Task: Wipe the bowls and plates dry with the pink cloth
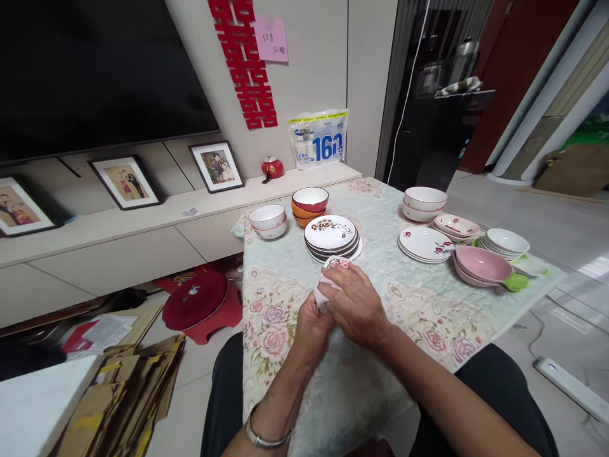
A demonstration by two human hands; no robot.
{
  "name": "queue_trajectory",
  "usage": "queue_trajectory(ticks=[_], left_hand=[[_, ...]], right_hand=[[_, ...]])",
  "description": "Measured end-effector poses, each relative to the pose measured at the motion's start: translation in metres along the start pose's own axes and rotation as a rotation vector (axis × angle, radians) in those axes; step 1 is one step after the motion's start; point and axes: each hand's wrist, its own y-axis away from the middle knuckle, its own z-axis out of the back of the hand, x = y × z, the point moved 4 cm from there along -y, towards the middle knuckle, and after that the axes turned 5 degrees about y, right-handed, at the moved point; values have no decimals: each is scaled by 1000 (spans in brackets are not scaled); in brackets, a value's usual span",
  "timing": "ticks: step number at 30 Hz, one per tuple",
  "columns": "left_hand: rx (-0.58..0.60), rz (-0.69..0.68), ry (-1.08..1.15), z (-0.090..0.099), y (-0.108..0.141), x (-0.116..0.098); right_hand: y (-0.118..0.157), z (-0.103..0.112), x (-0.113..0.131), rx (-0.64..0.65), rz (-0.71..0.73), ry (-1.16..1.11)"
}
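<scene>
While left fingers [310, 309] grip a white patterned item [337, 261] | right fingers [341, 278] clasp its top, slightly parted

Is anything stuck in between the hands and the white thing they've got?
Nothing visible is in the way. The left hand holds the white thing, and the right hand lies over it. The plates are just beyond, not between. Fingers hide part of it.
</scene>
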Motion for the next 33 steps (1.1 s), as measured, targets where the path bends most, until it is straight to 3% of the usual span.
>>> queue_trajectory(ticks=[6, 11, 13, 18, 23, 26, 30, 33], left_hand=[[195, 37, -189, 1, 0, 2], [316, -59, -438, -5, 4, -1], [349, -88, -537, -8, 6, -3], [350, -119, -772, -7, -2, -1], [419, -227, -722, -8, -7, -2], [395, -227, -641, -9, -3, -4], [296, -127, -499, -7, 0, -2], [236, -120, -422, -5, 0, -2]], right_hand=[[2, 15, -48, 9, -223, -156], [-4, 28, -48, 112, -78, -244], [-5, 31, -51, 123, -90, -276], [7, 31, -83, 72, -311, -378], [21, 22, -107, 61, -571, -440], [17, 19, -98, 65, -551, -402], [1, 21, -54, 15, -278, -239], [-6, 18, -15, 86, -52, -77]])
